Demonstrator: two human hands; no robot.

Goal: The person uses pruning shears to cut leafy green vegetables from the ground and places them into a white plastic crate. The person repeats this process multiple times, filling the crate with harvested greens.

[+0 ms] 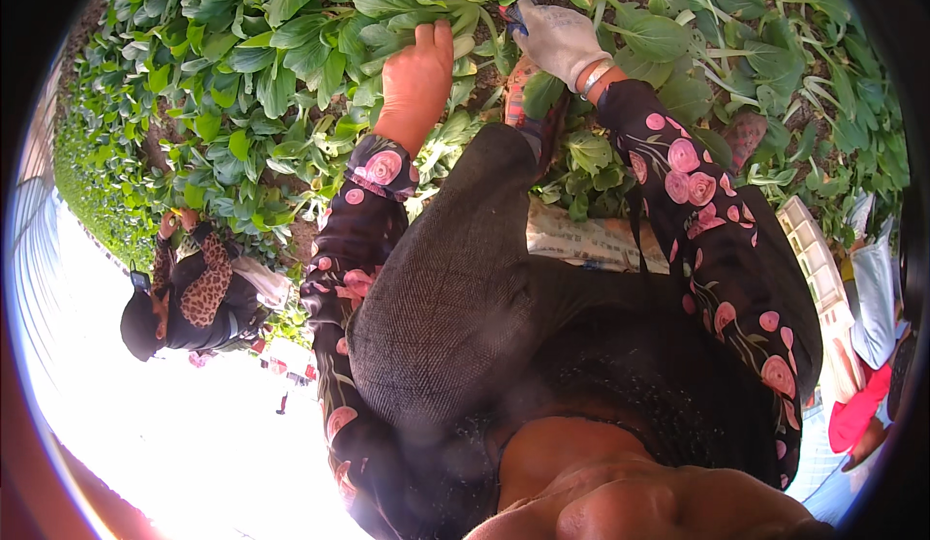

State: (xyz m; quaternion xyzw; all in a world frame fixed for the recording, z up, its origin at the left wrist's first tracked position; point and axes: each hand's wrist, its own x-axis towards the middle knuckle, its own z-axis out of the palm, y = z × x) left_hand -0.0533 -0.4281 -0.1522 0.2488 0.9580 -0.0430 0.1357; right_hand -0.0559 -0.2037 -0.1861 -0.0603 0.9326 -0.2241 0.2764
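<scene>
My bare left hand [419,75] is at a leafy green plant, likely bok choy [385,4]. Its fingers are curled against the leaves and pale stems. To the right, my right hand [559,40] wears a whitish knit glove with blue on the finger side. Its fingers are bent downward near the plant's stem base, and a small red part [503,11] shows at their tips. Whether that is a tool or part of the glove is unclear. A plaid shoe [517,89] is below the gloved hand, partly covered by a leaf.
Rows of leafy greens [240,53] extend leftward. Loose or flattened plants [726,53] lie on soil at right. A printed sack [588,235] is beside my leg. A pale plastic crate [810,253] stands right. One person [211,286] crouches left; another person's red clothing [857,409] shows right.
</scene>
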